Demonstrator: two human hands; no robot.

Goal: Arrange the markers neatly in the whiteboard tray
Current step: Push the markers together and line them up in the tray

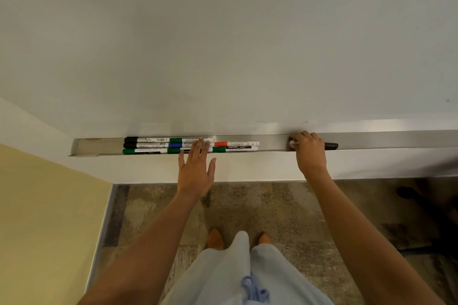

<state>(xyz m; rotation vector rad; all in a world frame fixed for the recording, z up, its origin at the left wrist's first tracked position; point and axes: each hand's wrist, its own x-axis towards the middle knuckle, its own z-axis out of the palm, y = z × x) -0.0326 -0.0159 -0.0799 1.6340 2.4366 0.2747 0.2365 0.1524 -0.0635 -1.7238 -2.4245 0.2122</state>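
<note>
- Across the far half of the view, a pale whiteboard (pixel 223 32) fills the scene, its face blank apart from a few small specks near its lower right edge.
- Below it, near the person, a mottled brown floor (pixel 272 205) stretches out, with a yellow wall (pixel 44 218) on the left and a dark shape, too dim to identify, at the far right.
- Along the board's lower edge runs a long metal tray (pixel 99 146), reaching from the left of centre out past the right edge of the view.
- At the near edge stand the person's light-blue trousers (pixel 235 280) and two orange shoe tips (pixel 215 239).
- Left of centre in the tray, a group of markers (pixel 153 145) lies lengthwise in about three rows, packed side by side and end to end, with black, green and blue caps.
- Just right of that group lie a red-capped marker (pixel 236 143) and, on its near side and touching it, a green-capped marker (pixel 235 148).
- Reaching in from the near side, the left hand (pixel 195 168) is flat, its digits spread apart; its fingertips (pixel 201 142) rest on the middle of the marker group and grasp nothing.
- Well apart to the right, the right hand (pixel 309 151) is curled down into the tray and closed round a black marker (pixel 330 145), whose dark end sticks out to the right of the hand while a white bit shows at the left by the thumb.
</note>
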